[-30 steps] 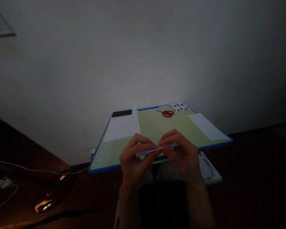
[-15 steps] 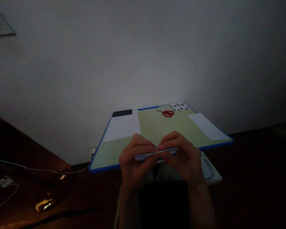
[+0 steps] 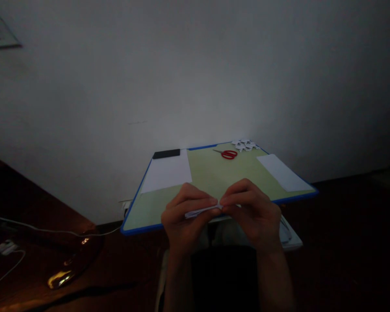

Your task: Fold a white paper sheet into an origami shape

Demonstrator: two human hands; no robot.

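Observation:
A folded strip of white paper (image 3: 199, 212), several layers thick, is held level above the near edge of the small table (image 3: 211, 167). My left hand (image 3: 186, 214) pinches it between thumb and fingers, and its left end shows inside that grip. From the other side my right hand (image 3: 251, 210) pinches the paper near its middle, fingertips almost touching those of my left hand. The strip's right part is hidden behind my right fingers. Beyond the hands lie red-handled scissors (image 3: 228, 154), blades pointing left.
White cut-paper shapes (image 3: 245, 145) lie at the back right corner. A white sheet (image 3: 170, 173) sits at the left under a dark flat object (image 3: 166, 154); another white sheet (image 3: 284, 173) is at the right. The wall (image 3: 195, 78) rises behind. A cable (image 3: 61, 232) runs at the left.
My right fingers have shifted slightly and closed over the paper's right half, which showed before and is now hidden. My left hand keeps its hold almost unmoved.

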